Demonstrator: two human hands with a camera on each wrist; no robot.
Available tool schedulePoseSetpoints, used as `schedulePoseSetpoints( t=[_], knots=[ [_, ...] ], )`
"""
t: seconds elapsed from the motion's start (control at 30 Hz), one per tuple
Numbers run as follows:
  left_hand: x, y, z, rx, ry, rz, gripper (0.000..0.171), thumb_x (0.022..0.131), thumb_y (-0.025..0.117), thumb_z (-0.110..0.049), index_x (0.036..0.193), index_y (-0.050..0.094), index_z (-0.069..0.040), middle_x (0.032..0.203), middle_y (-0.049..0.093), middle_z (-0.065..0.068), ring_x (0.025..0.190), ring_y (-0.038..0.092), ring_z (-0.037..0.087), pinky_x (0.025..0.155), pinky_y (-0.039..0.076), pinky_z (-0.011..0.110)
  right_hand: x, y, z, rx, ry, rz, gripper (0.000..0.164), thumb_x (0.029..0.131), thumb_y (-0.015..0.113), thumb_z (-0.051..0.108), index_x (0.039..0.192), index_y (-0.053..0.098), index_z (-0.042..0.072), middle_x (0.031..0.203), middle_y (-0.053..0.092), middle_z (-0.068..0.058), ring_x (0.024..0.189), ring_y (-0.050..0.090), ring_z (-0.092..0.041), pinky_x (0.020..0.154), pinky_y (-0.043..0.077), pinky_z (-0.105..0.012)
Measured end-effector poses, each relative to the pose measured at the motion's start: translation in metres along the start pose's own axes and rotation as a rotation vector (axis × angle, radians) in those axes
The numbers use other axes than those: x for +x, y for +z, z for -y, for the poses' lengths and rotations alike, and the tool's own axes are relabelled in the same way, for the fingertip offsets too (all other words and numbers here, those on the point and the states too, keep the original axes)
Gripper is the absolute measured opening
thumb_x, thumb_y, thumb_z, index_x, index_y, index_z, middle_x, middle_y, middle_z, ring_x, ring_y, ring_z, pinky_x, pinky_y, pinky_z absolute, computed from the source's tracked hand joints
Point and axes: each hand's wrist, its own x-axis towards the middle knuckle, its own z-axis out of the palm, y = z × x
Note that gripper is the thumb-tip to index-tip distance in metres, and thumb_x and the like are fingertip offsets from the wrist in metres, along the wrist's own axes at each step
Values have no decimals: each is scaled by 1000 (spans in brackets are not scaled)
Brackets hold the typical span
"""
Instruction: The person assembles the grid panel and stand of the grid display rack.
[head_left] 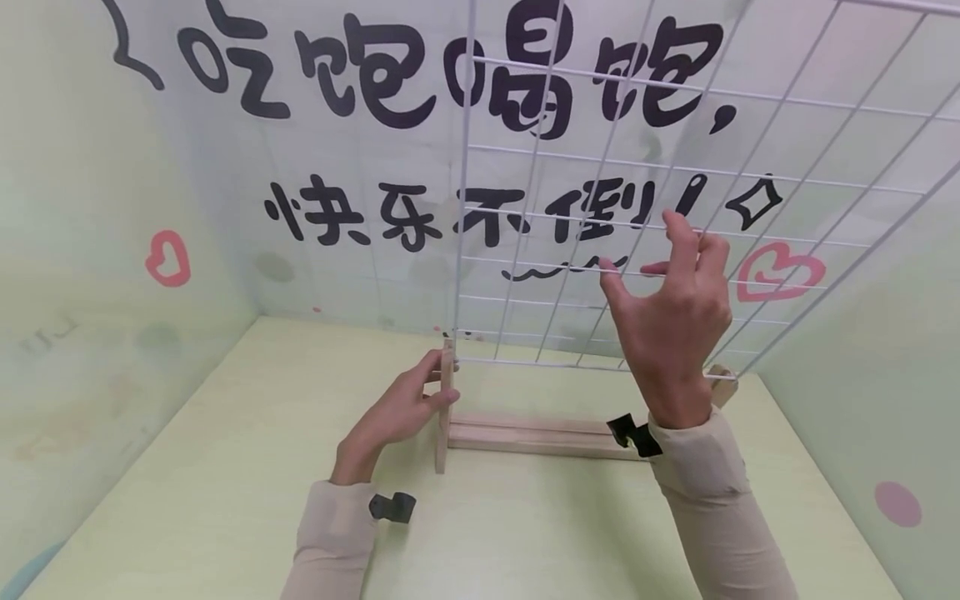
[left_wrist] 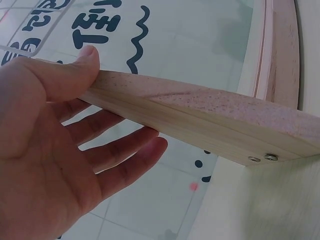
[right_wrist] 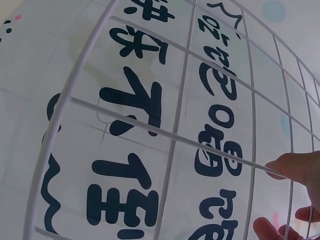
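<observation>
While the thumb of the left hand [head_left: 405,408] lies along the narrow edge of the wooden upright [head_left: 443,437], its other four fingers are parted on the outer face, holding the piece between 6 and 7 o'clock in the head view. At 3 o'clock, the right hand [head_left: 671,321] holds the wire grid panel [right_wrist: 174,136], fingers bent and spread apart, thumb against a wire; the firmness of this grip cannot be told.

The panel consists of thin white round wires crossed into rectangular cells, with a thicker edge rod, and spans 12 to 4 o'clock. Its lower left corner is just beside the upright, which is pale, flat, speckled along its edge, and fitted with two metal screws [left_wrist: 270,157] at 4 o'clock in the left wrist view.

From the upright, a straight wooden crossbar [head_left: 540,439] runs toward 3 o'clock; a second wooden upright [head_left: 724,390] stands at 4 o'clock. Below is a pale yellow tabletop [head_left: 225,467]. Beyond, the pale wall carries rounded black lettering [head_left: 408,227] and, at 9 o'clock, a red heart outline [head_left: 153,261].
</observation>
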Motion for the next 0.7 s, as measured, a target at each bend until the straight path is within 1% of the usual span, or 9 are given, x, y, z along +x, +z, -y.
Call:
schedulePoseSetpoints(
  t=[0.23, 0.47, 0.7],
  knots=[
    [-1, 1, 2, -3, 14, -4, 49, 99, 60, -13, 144, 38, -10, 143, 50, 19, 136, 45, 44, 106, 41, 62, 1, 3, 1, 4, 11, -1, 61, 80, 82, 29, 132, 57, 8, 109, 58, -25, 81, 72, -28, 63, 51, -54],
    [1, 1, 2, -6, 9, -7, 49, 99, 60, -14, 143, 38, -11, 144, 50, 18, 137, 45, 43, 106, 42, 61, 4, 7, 4, 8, 12, 2, 62, 80, 82, 29, 133, 57, 8, 109, 58, -25, 81, 71, -29, 63, 50, -53],
    [1, 0, 1, -6, 13, 1, 48, 100, 59, -13, 143, 38, -12, 145, 49, 19, 137, 44, 43, 106, 41, 61, 3, 8, 4, 8, 37, 16, 63, 80, 82, 29, 134, 57, 8, 110, 58, -25, 81, 71, -29, 63, 50, -52]
  ],
)
